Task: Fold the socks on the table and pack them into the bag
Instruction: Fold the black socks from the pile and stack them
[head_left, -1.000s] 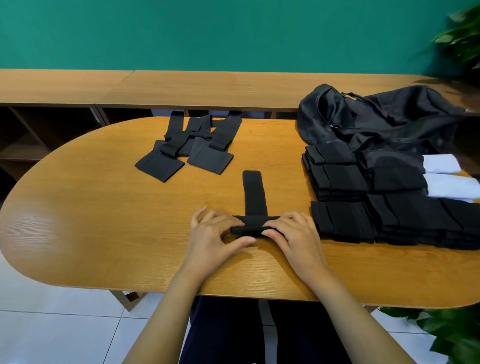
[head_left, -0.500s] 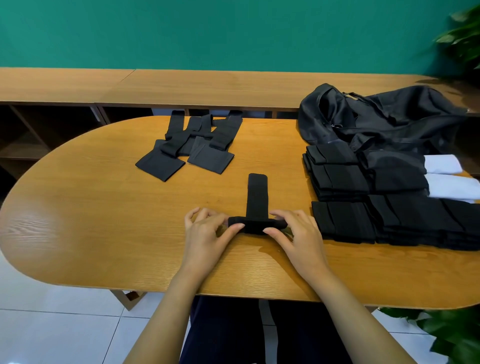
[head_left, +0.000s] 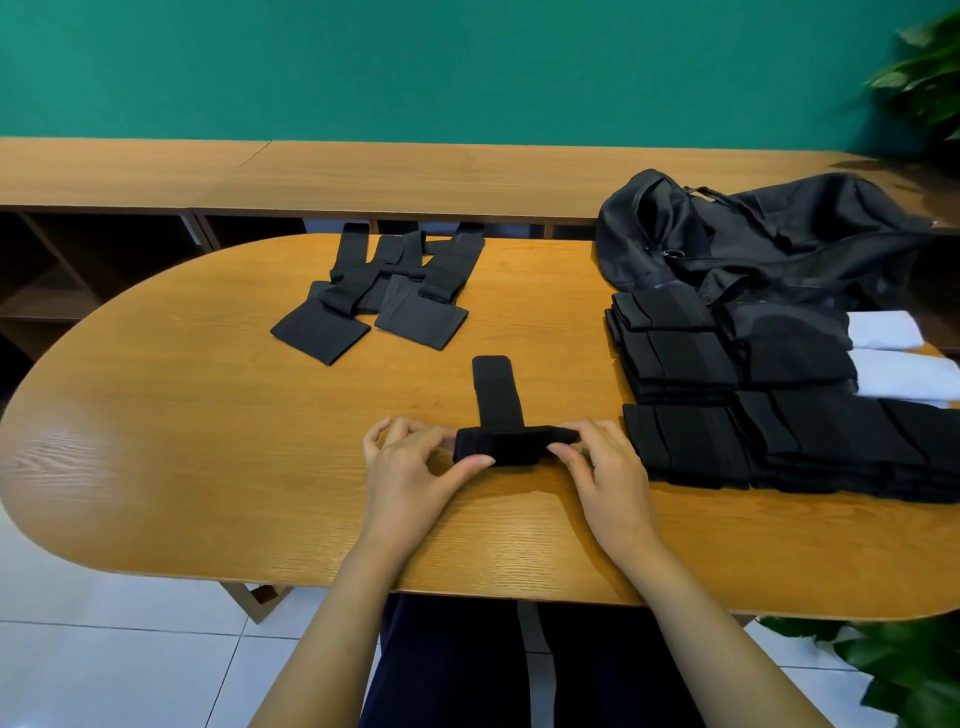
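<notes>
Black sock (head_left: 494, 395), long axis pointing away, near end rolled crosswise

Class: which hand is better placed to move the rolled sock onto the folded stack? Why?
Probably right. The right hand holds the sock at the end nearest the stack; the left hand is on the far side.

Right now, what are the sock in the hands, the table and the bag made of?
The black sock looks like soft, matte knit cloth: it bends into a roll. The table looks like varnished wood or veneer: grain lines and a pale glare show. The bag seems thin synthetic fabric, maybe nylon: it slumps in faintly shiny wrinkles.
</notes>
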